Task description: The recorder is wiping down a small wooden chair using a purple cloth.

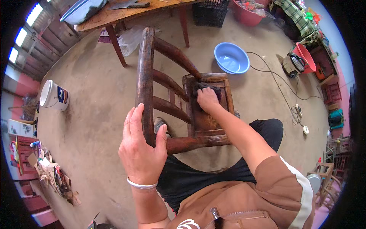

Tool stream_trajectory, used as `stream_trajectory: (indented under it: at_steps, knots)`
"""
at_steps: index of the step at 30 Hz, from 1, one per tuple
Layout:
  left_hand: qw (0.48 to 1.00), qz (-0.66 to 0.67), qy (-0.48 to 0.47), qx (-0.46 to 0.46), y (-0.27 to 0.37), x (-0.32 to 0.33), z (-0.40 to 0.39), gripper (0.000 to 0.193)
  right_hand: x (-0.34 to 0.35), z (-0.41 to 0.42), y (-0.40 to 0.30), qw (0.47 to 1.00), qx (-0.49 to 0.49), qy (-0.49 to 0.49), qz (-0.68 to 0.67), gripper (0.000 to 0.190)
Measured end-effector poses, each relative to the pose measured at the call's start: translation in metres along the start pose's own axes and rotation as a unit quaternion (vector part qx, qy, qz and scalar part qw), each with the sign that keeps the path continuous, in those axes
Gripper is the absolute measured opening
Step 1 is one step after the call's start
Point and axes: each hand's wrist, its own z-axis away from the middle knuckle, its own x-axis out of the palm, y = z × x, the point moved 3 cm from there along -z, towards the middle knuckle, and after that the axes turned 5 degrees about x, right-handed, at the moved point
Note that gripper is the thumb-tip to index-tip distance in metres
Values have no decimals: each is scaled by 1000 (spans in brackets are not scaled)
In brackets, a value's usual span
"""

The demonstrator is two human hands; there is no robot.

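A dark brown wooden chair (pixel 145 71) with a slatted back stands before me, its worn seat (pixel 204 114) on the right. My left hand (pixel 144 143) rests against the near end of the chair's top rail, fingers along its outer side and thumb across the corner; a silver bangle is on the wrist. My right hand (pixel 208 98) presses a dark cloth (pixel 213 87) onto the far part of the seat. The hand partly covers the cloth. A shoe (pixel 160 124) shows through the chair's back.
Beyond the chair is a blue plastic basin (pixel 232 58) with liquid in it. A wooden table (pixel 125 14) holding a cleaver (pixel 128 5) stands at the top. A white bucket (pixel 55 96) is at left; cables (pixel 281 83) lie on the floor at right near a pump-like machine (pixel 292 65).
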Motion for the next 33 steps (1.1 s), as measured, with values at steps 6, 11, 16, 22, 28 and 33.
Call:
stream_trajectory:
  at_steps: [6,11,16,22,28,33]
  knots:
    - [1000,-12,-2,9,8,4,-2,55,-21,-25,105,923,274,158,-220,30]
    - [1000,-30,-6,3,5,3,1,56,-34,-39,95,943,240,-117,-199,92]
    - [1000,-20,-8,4,9,3,1,55,3,37,60,992,108,-30,-53,85]
    - [999,-33,-5,17,6,2,3,54,-6,94,38,992,2,3,-127,74]
    - [999,-20,-5,33,4,5,-4,54,-31,71,101,985,144,-1,-93,79]
    - [1000,1,3,25,4,3,-6,48,-33,115,65,982,152,-106,28,82]
